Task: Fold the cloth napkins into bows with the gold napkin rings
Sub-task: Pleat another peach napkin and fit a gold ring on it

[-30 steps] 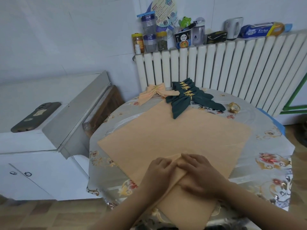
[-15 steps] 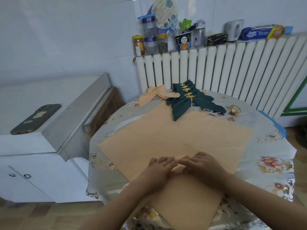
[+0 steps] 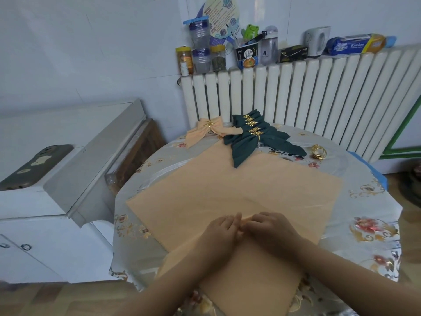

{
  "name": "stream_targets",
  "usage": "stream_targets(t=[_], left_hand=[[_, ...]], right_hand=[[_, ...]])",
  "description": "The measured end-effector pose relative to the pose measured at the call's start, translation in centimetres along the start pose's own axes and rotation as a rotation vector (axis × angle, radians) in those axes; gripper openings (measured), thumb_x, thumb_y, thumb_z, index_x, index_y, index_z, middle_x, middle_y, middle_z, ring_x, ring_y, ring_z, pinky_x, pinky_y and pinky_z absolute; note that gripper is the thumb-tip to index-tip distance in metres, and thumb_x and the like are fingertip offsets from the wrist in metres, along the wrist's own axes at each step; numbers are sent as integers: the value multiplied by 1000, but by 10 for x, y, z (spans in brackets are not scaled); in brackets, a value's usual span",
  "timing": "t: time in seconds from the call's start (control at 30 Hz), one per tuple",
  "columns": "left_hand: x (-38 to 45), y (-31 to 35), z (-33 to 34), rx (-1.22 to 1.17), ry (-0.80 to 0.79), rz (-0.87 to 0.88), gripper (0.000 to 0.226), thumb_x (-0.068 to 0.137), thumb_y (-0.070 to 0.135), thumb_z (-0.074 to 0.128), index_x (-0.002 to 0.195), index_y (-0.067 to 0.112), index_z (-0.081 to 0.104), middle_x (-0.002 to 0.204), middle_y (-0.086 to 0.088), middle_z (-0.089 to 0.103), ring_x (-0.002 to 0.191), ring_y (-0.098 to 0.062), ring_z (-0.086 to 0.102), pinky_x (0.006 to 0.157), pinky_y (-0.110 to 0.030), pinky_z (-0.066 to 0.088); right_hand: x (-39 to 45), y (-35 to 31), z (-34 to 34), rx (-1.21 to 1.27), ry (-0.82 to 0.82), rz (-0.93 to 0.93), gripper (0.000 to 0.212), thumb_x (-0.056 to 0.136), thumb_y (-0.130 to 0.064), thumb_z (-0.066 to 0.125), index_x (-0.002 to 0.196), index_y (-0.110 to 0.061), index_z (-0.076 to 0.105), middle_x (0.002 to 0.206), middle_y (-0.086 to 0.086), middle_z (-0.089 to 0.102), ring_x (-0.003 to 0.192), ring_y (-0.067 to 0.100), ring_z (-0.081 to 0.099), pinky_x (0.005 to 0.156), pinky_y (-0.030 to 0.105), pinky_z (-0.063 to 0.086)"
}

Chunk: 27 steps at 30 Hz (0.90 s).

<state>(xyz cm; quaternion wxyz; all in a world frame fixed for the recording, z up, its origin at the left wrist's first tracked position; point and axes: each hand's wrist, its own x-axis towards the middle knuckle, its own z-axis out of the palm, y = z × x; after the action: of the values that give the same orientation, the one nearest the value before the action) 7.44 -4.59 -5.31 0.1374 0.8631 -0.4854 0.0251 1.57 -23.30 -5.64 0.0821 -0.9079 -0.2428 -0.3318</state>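
Under the fingers of both hands, the peach napkin lies spread on the tabletop, its near corner folded up toward the middle. The left hand and right hand meet side by side on the folded tip; whether they pinch the cloth or only press it, I cannot tell. To fold well, I judge the tip should sit on the centre line and be creased flat outward. Well beyond the fingers lie a finished peach bow, green bows and spare gold napkin rings.
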Motion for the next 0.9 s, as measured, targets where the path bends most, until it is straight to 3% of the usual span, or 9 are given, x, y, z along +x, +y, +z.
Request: stream_targets(t=[0.07, 0.23, 0.37, 0.53, 0.63, 0.73, 0.83, 0.9], left_hand=[[-4, -10, 9, -24, 111, 49, 44, 90, 26, 45, 125, 3, 59, 106, -9, 69, 85, -28, 64, 81, -30, 46], [0, -12, 1, -151, 157, 25, 41, 86, 23, 45, 121, 12, 64, 95, -8, 66, 80, -27, 59, 75, -26, 49], [2, -20, 4, 1, 180, 108, 44, 85, 24, 43, 125, 12, 60, 96, -6, 62, 86, -23, 54, 76, -27, 50], [0, -16, 7, 167, 140, 97, 49, 93, 39, 35, 126, 11, 59, 103, -3, 63, 90, -22, 59, 79, -28, 53], [-1, -16, 10, -10, 173, 22, 45, 90, 36, 43, 125, 13, 60, 105, -6, 64, 94, -26, 58, 85, -34, 49], [-1, -11, 5, -301, 224, -129, 43, 83, 30, 51, 121, 17, 65, 102, -5, 67, 96, -26, 59, 87, -30, 46], [4, -9, 2, -334, 220, -215, 50, 81, 27, 49, 128, 15, 59, 105, -10, 66, 101, -26, 55, 89, -22, 37], [4, -8, 3, -355, 241, -208, 43, 81, 28, 51, 120, 17, 65, 100, -7, 67, 99, -24, 55, 85, -15, 33]], right_hand=[[3, 0, 0, -8, 23, 0, 19, 82, -27, 52, 80, -25, 71, 65, -4, 63, 52, 18, 59, 41, 23, 42], [-4, 3, 8, 7, 39, -16, 28, 93, -42, 49, 86, -25, 70, 73, -1, 62, 58, 18, 55, 43, 24, 43], [-4, 6, 8, 28, 31, -36, 35, 94, -49, 46, 92, -26, 71, 89, -1, 66, 70, 18, 58, 59, 26, 47], [-3, 3, 13, 139, 31, 14, 32, 96, -38, 48, 88, -19, 73, 85, 0, 67, 68, 20, 59, 59, 27, 48], [-5, 3, 15, 133, 34, -3, 25, 94, -33, 52, 90, -19, 72, 87, 0, 68, 69, 20, 58, 59, 27, 49], [-7, 3, 15, 110, 16, -38, 24, 94, -31, 53, 97, -17, 71, 99, -1, 68, 82, 20, 63, 63, 28, 53], [-10, 4, 9, 119, -41, -70, 26, 94, -28, 53, 115, -20, 66, 114, -2, 66, 97, 17, 64, 72, 26, 55], [-10, 4, 6, 125, -62, -85, 26, 93, -24, 53, 117, -21, 64, 115, -3, 66, 97, 16, 64, 69, 24, 54]])
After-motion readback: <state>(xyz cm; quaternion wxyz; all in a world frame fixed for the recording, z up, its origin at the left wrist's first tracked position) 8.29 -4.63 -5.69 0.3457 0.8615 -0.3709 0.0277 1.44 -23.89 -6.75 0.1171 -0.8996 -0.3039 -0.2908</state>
